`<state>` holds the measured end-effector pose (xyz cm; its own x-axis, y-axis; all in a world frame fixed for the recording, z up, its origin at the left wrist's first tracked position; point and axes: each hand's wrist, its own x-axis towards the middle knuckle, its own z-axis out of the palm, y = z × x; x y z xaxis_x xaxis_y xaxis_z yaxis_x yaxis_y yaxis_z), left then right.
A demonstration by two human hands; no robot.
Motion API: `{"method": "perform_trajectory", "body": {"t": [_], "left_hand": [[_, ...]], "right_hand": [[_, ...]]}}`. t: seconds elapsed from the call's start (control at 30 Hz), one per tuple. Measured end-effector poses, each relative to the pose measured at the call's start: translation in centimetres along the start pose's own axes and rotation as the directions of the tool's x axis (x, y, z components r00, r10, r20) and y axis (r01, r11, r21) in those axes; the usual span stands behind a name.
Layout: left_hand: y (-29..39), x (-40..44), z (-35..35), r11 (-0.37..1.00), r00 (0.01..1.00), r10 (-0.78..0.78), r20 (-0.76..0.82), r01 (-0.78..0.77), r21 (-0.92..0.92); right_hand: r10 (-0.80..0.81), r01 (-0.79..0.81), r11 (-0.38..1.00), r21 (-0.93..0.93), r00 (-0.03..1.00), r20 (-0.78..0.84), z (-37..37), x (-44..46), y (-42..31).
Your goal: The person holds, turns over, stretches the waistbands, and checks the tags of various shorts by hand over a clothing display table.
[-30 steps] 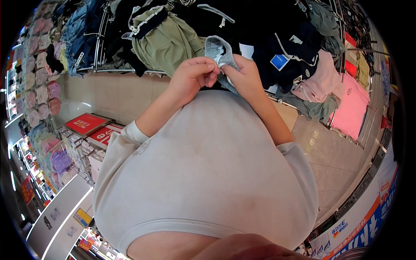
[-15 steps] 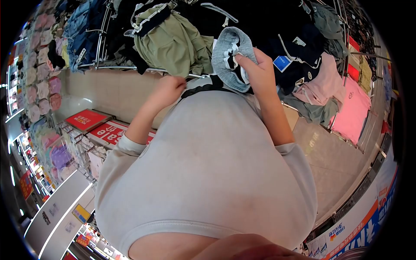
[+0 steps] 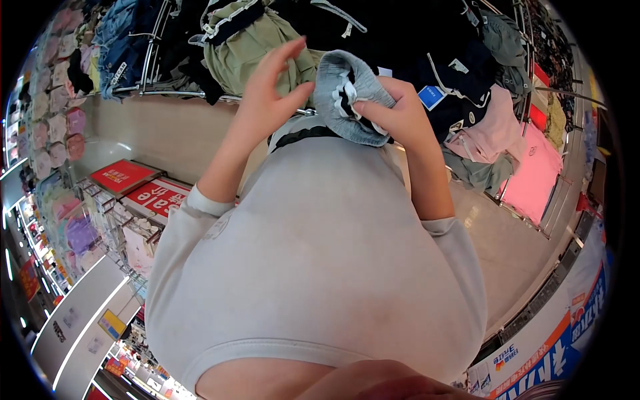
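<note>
From the head camera, here's the right hand [image 3: 403, 113] on the gray garment [image 3: 327, 107], its grip closed firmly, thumb pressed over the inside edge and the fingers tucked out of sight behind. That pinch on one side looks like the reason the stretchy band stands up in a loop, its mouth gaping so the white strip [image 3: 345, 93] inside shows. The garment sits right in front of the chest, just beyond the light shirt [image 3: 320, 233], a handy spot, I'd judge, for both hands and a clear look. Over to the left hand [image 3: 268, 100]: grip spread wide, thumb and fingers well parted, nothing between them, the thumb tip just beside the gray band; whether they touch, I can't tell. The spread seems to leave the band unblocked. Behind that hand, the green pants [image 3: 243, 57] drape over the rack rail [image 3: 230, 99], which appears to bear their weight. Across to the right, the blue tag [image 3: 432, 97] lies face up on the navy clothes [image 3: 460, 87], probably so it's easy to read, with the pink shirt [image 3: 533, 183] hanging flat beyond, its front on show.
</note>
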<state>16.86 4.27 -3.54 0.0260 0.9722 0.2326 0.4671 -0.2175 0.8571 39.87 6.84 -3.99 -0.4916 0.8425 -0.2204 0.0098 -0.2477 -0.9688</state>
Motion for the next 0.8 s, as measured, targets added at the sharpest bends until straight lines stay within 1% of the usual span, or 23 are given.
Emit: {"method": "perform_trajectory", "body": {"t": [0.03, 0.07, 0.1, 0.13, 0.17, 0.2, 0.23, 0.27, 0.3, 0.33, 0.37, 0.4, 0.43, 0.47, 0.5, 0.57, 0.6, 0.67, 0.7, 0.77, 0.8], "left_hand": [[0.5, 0.7, 0.9, 1.000, 1.000, 0.004, -0.006, -0.004, -0.003], [0.6, 1.6, 1.7, 0.998, 0.997, 0.048, 0.056, -0.045, -0.052], [0.4, 2.3, 2.1, 0.991, 0.988, 0.094, 0.119, -0.082, -0.103], [-0.3, 2.9, 2.2, 0.991, 0.988, 0.097, 0.117, -0.085, -0.105], [-1.3, 3.6, 2.2, 0.969, 0.938, -0.083, 0.335, 0.154, -0.192], [-1.7, 4.0, 2.1, 0.892, 0.805, -0.224, 0.549, 0.397, -0.218], [-1.8, 4.2, 2.1, 0.901, 0.839, -0.183, 0.512, 0.351, -0.253], [-2.0, 4.3, 1.8, 0.902, 0.836, -0.182, 0.518, 0.351, -0.250], [-2.5, 4.2, 1.2, 0.882, 0.785, -0.246, 0.568, 0.424, -0.204], [-2.8, 3.9, 0.8, 0.855, 0.727, -0.309, 0.612, 0.495, -0.156], [-3.2, 3.6, 0.8, 0.816, 0.746, -0.250, 0.618, 0.505, -0.280], [-3.0, 3.4, 0.8, 0.815, 0.744, -0.253, 0.619, 0.508, -0.277], [-2.6, 3.1, 0.9, 0.689, 0.730, -0.289, 0.619, 0.608, -0.394], [-2.2, 2.8, 0.9, 0.537, 0.712, -0.324, 0.623, 0.680, -0.499], [-2.1, 2.7, 1.0, 0.535, 0.711, -0.329, 0.621, 0.683, -0.498], [-1.8, 2.5, 1.3, 0.401, 0.714, -0.338, 0.614, 0.699, -0.592], [-1.7, 2.4, 1.3, 0.399, 0.714, -0.339, 0.613, 0.699, -0.593], [-1.4, 2.4, 1.3, 0.310, 0.709, -0.337, 0.619, 0.705, -0.638], [-1.3, 2.3, 1.4, 0.309, 0.709, -0.337, 0.620, 0.705, -0.638], [-1.3, 2.3, 1.4, 0.224, 0.734, -0.301, 0.609, 0.675, -0.703], [-1.1, 2.4, 1.5, 0.223, 0.733, -0.300, 0.610, 0.676, -0.703]], "right_hand": [[-0.011, 0.012, 1.000, -0.020, 0.996, 0.091, -0.3, -0.1, -0.5], [-0.018, 0.026, 0.999, -0.037, 0.983, 0.183, -0.6, -0.3, -1.0], [0.003, 0.003, 1.000, -0.028, 0.976, 0.216, -0.8, -0.3, -1.5], [0.002, 0.005, 0.999, -0.031, 0.977, 0.215, -1.0, -0.5, -1.4], [-0.006, 0.002, 1.000, 0.020, 0.978, 0.209, -1.2, -0.5, -1.1], [-0.014, 0.000, 0.997, 0.072, 0.979, 0.202, -1.5, -0.5, -0.8], [-0.017, 0.003, 0.997, 0.074, 0.980, 0.200, -1.8, -0.5, -0.5], [-0.040, 0.017, 0.988, 0.151, 0.988, 0.149, -2.2, -0.6, -0.1], [-0.054, 0.031, 0.973, 0.229, 0.994, 0.094, -2.6, -0.7, 0.5], [-0.073, 0.048, 0.960, 0.277, 0.994, 0.080, -3.0, -0.7, 1.4], [-0.077, 0.050, 0.946, 0.319, 0.994, 0.073, -3.5, -0.7, 1.8], [-0.082, 0.053, 0.932, 0.359, 0.994, 0.067, -3.8, -0.5, 2.1], [-0.080, 0.050, 0.930, 0.363, 0.994, 0.070, -3.8, -0.5, 2.2], [-0.072, 0.054, 0.923, 0.380, 0.997, 0.032, -3.7, -0.4, 2.4], [-0.062, 0.059, 0.917, 0.395, 0.998, -0.005, -3.7, -0.3, 2.6], [-0.056, 0.053, 0.922, 0.384, 0.998, -0.005, -4.1, -0.1, 2.9], [-0.052, 0.052, 0.927, 0.372, 0.999, -0.008, -4.2, 0.0, 3.0], [-0.048, 0.048, 0.934, 0.355, 0.999, -0.008, -4.3, 0.0, 2.6], [-0.046, 0.046, 0.940, 0.339, 0.999, -0.009, -4.3, 0.0, 2.4], [-0.044, 0.041, 0.949, 0.312, 0.999, 0.003, -4.8, 0.1, 2.6], [-0.044, 0.038, 0.958, 0.284, 0.999, 0.015, -5.0, 0.1, 2.7]]}}
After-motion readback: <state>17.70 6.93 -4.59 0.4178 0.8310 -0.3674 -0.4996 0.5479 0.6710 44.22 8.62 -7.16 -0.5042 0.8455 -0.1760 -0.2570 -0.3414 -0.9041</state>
